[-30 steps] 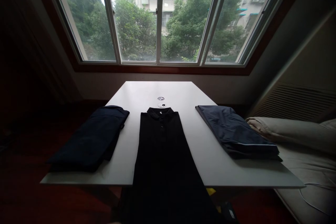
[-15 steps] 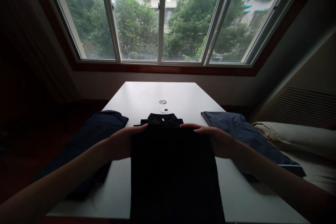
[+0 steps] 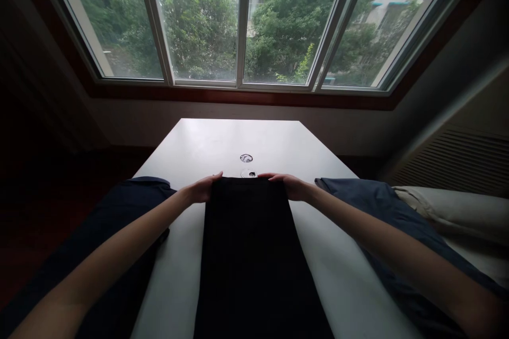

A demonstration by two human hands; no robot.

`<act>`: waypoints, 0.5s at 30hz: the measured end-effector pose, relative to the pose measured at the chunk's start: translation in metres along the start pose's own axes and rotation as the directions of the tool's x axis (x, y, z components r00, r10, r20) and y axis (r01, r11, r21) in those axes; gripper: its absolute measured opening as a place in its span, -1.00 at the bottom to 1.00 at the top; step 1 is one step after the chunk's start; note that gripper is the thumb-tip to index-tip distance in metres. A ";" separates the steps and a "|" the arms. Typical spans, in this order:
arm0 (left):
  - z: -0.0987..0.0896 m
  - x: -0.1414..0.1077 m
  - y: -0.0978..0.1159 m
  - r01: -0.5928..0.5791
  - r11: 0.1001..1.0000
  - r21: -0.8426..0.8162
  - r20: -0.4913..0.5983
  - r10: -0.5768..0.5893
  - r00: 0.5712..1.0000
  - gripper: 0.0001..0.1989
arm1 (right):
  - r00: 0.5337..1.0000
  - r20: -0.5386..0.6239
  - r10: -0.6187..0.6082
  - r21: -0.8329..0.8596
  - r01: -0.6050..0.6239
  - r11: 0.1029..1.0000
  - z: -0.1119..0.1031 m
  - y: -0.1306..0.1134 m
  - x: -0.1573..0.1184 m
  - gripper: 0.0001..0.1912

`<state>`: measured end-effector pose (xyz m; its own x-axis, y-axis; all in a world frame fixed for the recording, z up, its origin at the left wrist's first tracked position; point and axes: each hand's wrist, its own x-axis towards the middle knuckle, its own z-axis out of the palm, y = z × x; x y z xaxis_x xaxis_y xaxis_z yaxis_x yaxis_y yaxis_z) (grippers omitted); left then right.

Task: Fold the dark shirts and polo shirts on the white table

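Note:
A black shirt (image 3: 254, 254) lies lengthwise on the white table (image 3: 238, 135), folded into a long panel that runs toward me past the bottom of the view. My left hand (image 3: 202, 189) grips its far left corner, thumb on top. At the far right corner, my right hand (image 3: 293, 186) is closed on the edge, its fingers reaching along the top. The fabric between both hands is fairly straight. The shirt's collar is hidden under the far edge.
Dark blue folded clothing (image 3: 131, 206) lies on the table's left side, and another dark blue garment (image 3: 358, 198) on the right. Beyond that is a cream padded surface (image 3: 457, 201). A round cable hole (image 3: 246, 158) sits in the tabletop before the window (image 3: 238, 26).
Both hands have moved away from me, carrying the shirt's folded edge over the collar, which showed before. The view has tilted slightly downward.

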<state>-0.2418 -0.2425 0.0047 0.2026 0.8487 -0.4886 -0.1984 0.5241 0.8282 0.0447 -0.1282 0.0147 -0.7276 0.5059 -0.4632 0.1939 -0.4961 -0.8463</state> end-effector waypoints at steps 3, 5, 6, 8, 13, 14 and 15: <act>-0.002 0.009 -0.008 -0.029 0.998 0.062 0.056 0.026 0.998 -0.56 | 0.998 -0.057 0.037 -0.112 -0.043 0.993 -0.008 0.007 0.021 -0.62; 0.000 0.010 -0.010 -0.129 0.980 0.150 0.082 0.118 0.990 -0.55 | 0.998 -0.057 0.001 -0.177 -0.011 0.984 -0.010 0.010 0.025 -0.66; 0.001 0.009 -0.010 -0.177 0.964 0.198 0.070 0.167 0.984 -0.53 | 0.998 -0.057 -0.037 -0.215 0.024 0.976 -0.010 0.011 0.025 -0.68; 0.002 0.008 -0.009 -0.232 0.933 0.274 0.007 0.240 0.971 -0.48 | 0.988 -0.073 -0.133 -0.308 0.104 0.946 -0.010 0.011 0.023 -0.72; -0.003 0.007 -0.001 -0.186 0.926 0.329 -0.113 0.235 0.966 -0.41 | 0.915 -0.095 -0.392 -0.571 0.273 0.774 -0.007 0.010 0.025 -0.77; -0.004 0.007 0.001 -0.165 0.922 0.351 -0.144 0.227 0.963 -0.39 | 0.894 -0.081 -0.440 -0.618 0.301 0.726 -0.007 0.010 0.028 -0.78; -0.005 0.007 0.002 -0.148 0.909 0.389 -0.174 0.231 0.957 -0.38 | 0.875 -0.064 -0.480 -0.661 0.323 0.678 -0.008 0.011 0.031 -0.79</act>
<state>-0.2456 -0.2354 0.0014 -0.0191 0.9456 -0.3247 0.1630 0.3233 0.9321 0.0294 -0.1126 -0.0107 -0.6880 0.7256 -0.0161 0.3307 0.2936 -0.8969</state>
